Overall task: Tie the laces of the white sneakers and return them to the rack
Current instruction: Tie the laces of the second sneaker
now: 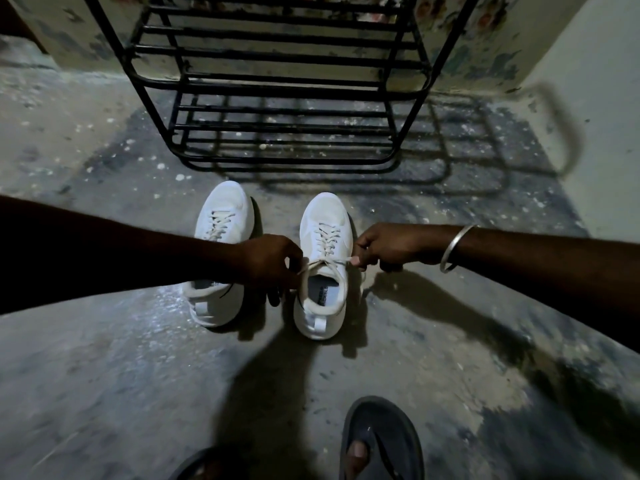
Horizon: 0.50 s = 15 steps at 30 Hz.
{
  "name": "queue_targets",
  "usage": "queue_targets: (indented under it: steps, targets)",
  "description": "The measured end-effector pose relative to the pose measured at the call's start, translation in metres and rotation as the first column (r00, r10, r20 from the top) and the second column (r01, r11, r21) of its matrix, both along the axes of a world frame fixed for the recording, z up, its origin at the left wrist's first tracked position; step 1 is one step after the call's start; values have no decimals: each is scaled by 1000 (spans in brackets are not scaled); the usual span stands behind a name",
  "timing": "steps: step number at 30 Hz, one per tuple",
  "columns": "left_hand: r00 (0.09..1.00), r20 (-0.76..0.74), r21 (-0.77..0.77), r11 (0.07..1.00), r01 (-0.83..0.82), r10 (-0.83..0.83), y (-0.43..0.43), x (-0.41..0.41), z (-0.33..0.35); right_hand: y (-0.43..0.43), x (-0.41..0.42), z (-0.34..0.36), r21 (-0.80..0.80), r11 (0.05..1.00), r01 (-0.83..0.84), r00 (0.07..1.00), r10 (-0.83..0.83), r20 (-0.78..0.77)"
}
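Note:
Two white sneakers stand side by side on the concrete floor, toes toward the rack. The left sneaker (221, 220) is partly covered by my left forearm. Over the right sneaker (323, 237), my left hand (270, 261) pinches one lace end at the shoe's left side. My right hand (384, 245), with a metal bangle on the wrist, pinches the other lace end at the shoe's right side. The lace (327, 262) is stretched taut across the shoe's tongue between both hands. The black metal shoe rack (284, 81) stands just beyond the sneakers.
The rack's slatted shelves hold nothing visible. A wall (606, 116) closes the right side and patterned wall stands behind the rack. My foot in a dark sandal (377, 441) is at the bottom edge. The floor is rough, stained concrete.

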<state>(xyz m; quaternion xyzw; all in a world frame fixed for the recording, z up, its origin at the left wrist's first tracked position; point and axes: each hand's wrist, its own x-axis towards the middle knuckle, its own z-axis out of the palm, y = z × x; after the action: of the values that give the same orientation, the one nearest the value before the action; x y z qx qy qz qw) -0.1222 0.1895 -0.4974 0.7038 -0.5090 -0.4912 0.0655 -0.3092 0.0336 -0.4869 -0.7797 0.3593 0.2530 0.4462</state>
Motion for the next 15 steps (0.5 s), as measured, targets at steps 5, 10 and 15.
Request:
queue_targets:
  steps: [5,10,15]
  targets:
    - [980,119,-24,986,163,-159,-1,11,-2,-4,-2,5,-1,1000,-3,1000,3,4]
    - [912,292,-69,945,319,-287,3,11,3,1,-3,9,-86,988,-126,991,129,37]
    - [873,434,-135,942,308,-224,3,6,12,1,4,9,-270,907,-325,944,328,-34]
